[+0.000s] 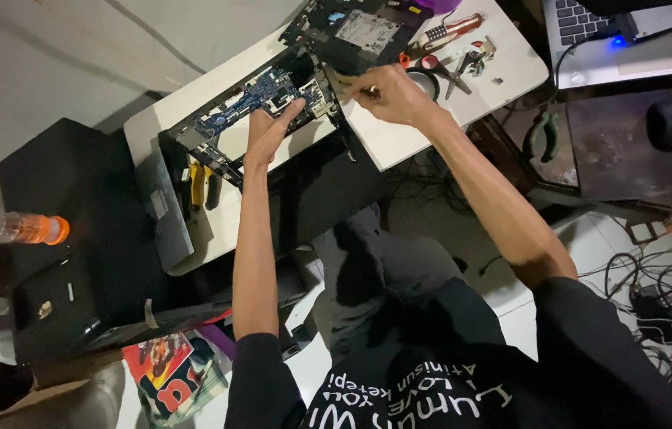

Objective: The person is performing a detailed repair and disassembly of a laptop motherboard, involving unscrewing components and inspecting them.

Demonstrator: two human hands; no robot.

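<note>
Flat and open, the left hand (266, 131) presses palm-down on the opened laptop chassis (260, 107) that lies across the white table (399, 139), fingers spread over the blue circuit board (260, 89) and holding nothing. Just beside it, the right hand (388, 94) is curled shut around a small tool (371, 92), only its metal end showing between finger and thumb, at the chassis's right edge near the middle of the table. Beyond the hands, toward the table's far edge, a dark laptop cover with a silver plate (364, 32) rests against the chassis. At the table's far right corner lie a round black tin (423, 79), a copper-coloured tool (453, 30) and small loose parts (479, 57). Yellow-handled pliers (197, 183) sit at the table's near left edge, beside a grey slab (163, 208) that overhangs it. Off the table, a second laptop (630, 36) with a blue light stands on a dark desk to the right with a black mouse (668, 125) and green-handled pliers (544, 131). A bottle with an orange cap (30, 229) lies on a black box at left, and cables (662, 290) tangle on the floor at right.
</note>
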